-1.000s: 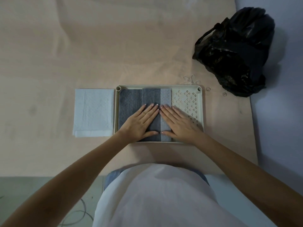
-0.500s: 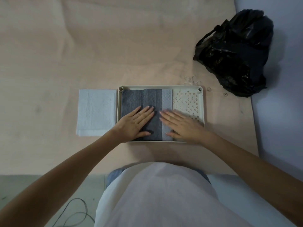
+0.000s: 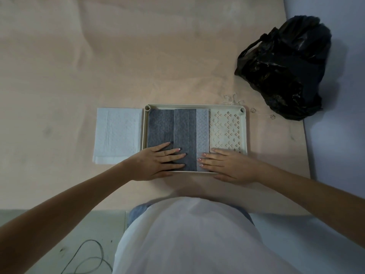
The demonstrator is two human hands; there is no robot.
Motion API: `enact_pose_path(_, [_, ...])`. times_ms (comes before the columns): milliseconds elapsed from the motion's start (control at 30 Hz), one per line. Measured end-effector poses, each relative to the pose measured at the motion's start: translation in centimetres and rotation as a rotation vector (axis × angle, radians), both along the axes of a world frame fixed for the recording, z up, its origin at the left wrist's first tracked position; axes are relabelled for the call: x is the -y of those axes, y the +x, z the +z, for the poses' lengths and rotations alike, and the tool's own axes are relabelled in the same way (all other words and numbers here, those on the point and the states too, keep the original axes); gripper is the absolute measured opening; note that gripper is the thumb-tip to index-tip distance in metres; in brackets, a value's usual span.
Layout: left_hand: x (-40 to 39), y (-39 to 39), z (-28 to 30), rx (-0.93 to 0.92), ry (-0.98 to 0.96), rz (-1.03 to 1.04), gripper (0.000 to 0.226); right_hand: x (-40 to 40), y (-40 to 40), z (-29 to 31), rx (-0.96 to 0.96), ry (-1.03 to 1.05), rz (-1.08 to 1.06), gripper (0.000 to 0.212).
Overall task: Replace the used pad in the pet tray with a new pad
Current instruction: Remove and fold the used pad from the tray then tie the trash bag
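A cream pet tray (image 3: pixel 244 131) with a cut-out grid floor lies on the table in front of me. A folded grey pad (image 3: pixel 177 129) covers its left and middle part; the right part of the grid is bare. My left hand (image 3: pixel 158 161) rests flat on the pad's near left corner, fingers straight and pointing right. My right hand (image 3: pixel 229 165) lies flat at the pad's near right edge and the tray's front rim, fingers pointing left. A white folded pad (image 3: pixel 117 133) lies on the table just left of the tray.
A black plastic bag (image 3: pixel 284 66) sits at the table's back right corner. A few small loose rings (image 3: pixel 253 110) lie beside the tray's far right corner. The table's right edge runs close to the tray. A cable (image 3: pixel 87 258) lies on the floor at lower left.
Both hands have slid back toward me along the grey pad, from its middle to its near edge, and turned so their fingers point toward each other.
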State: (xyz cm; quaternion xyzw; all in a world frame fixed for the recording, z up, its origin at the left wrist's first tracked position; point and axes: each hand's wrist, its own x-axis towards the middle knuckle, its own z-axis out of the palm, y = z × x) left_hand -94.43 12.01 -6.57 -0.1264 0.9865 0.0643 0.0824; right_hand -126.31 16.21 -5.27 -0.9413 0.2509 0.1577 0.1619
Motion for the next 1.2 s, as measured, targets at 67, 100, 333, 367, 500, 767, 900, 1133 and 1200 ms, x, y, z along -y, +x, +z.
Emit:
enact_pose_path(67, [-0.4, 0.3, 0.2, -0.034, 0.001, 0.045, 0.046, -0.7, -0.2, 0.2, 0.077, 0.006, -0.06, 0.051])
enact_pose_path(100, [-0.7, 0.3, 0.4, -0.059, 0.007, 0.093, 0.046, -1.0, -0.2, 0.4, 0.155, 0.038, -0.161, 0.048])
enact_pose_path(333, [-1.2, -3.9, 1.1, -0.07, 0.019, 0.501, 0.054, 0.8, 4.6, 0.9, 0.579, 0.202, -1.413, 0.033])
enact_pose_path(367, [-0.9, -4.5, 1.0, -0.045, 0.028, 0.502, 0.057, 1.5, 5.3, 0.8, 0.567, 0.264, -1.509, 0.034])
enact_pose_path(500, [-0.3, -5.8, -0.2, 0.029, 0.054, 0.512, 0.065, 2.8, 6.8, 0.2, 0.459, 0.405, -1.662, 0.037])
enact_pose_path(767, [-0.1, -7.1, -1.6, 0.041, 0.05, 0.496, 0.065, 3.3, 5.5, -0.4, 0.545, 0.483, -1.789, 0.023])
enact_pose_path(900, [-0.2, -9.0, -1.9, 0.028, 0.066, 0.484, 0.067, 2.8, 3.7, -0.6, 0.582, 0.446, -1.829, 0.02])
enact_pose_path(1133, [-0.2, -9.5, -0.1, -0.247, 0.248, 0.558, 0.054, 2.2, 3.8, 0.5, 0.392, 0.072, -1.681, 0.033])
enact_pose_path(1200, [0.6, -8.4, 1.3, -0.487, 0.338, 0.777, 0.045, 2.0, 5.1, 1.6, 0.322, -0.185, -1.481, 0.03])
